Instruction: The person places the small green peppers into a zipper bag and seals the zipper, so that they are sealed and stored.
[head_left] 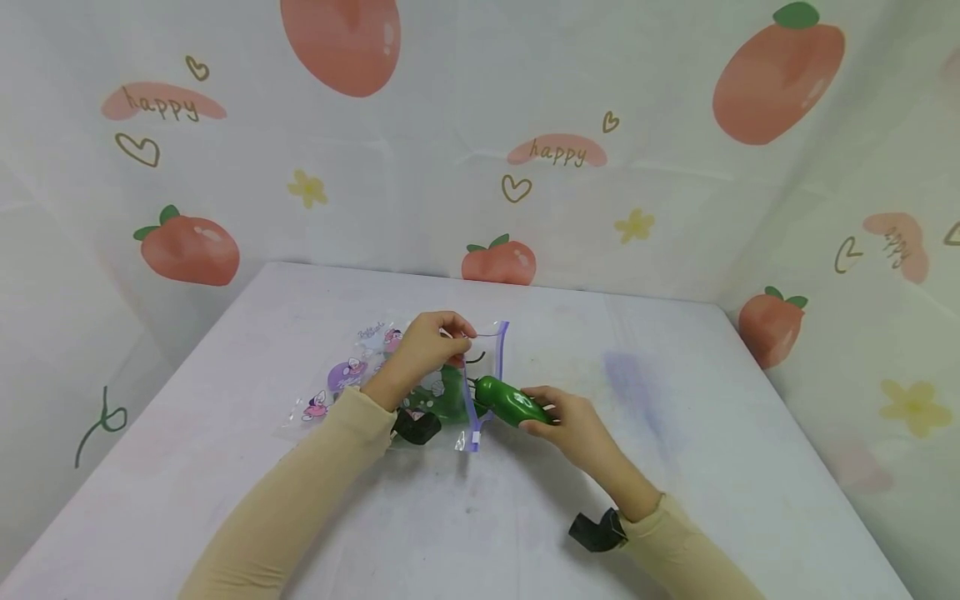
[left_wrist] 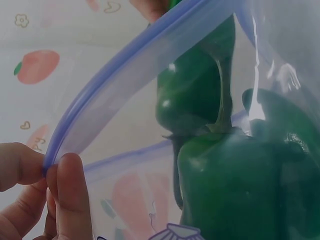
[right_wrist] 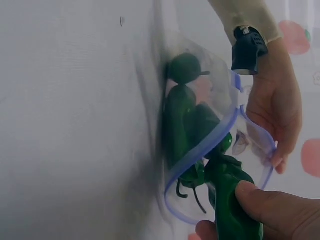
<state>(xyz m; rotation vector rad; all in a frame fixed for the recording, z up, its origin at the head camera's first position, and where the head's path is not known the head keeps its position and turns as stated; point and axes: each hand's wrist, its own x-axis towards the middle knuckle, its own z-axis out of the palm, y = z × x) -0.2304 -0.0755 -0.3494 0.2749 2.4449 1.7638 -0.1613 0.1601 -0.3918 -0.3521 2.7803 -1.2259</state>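
Note:
A clear zip bag [head_left: 375,367] with a purple zip edge and printed pink and purple figures lies on the table, its mouth gaping to the right. My left hand [head_left: 431,346] pinches the upper zip edge, as the left wrist view shows up close at the fingers [left_wrist: 72,195]. Several green peppers [left_wrist: 225,185] with thin stems lie inside the bag. Another glossy green pepper [head_left: 513,402] is gripped by my right hand [head_left: 577,429], its stem end at the bag mouth. The right wrist view shows this held pepper [right_wrist: 232,200] under the thumb.
The white table [head_left: 712,467] carries faint purple stains. Behind it hangs a white cloth [head_left: 450,167] printed with peaches, hearts and flowers. A black camera mount [head_left: 597,531] sits on the right wrist and another mount [head_left: 417,426] on the left.

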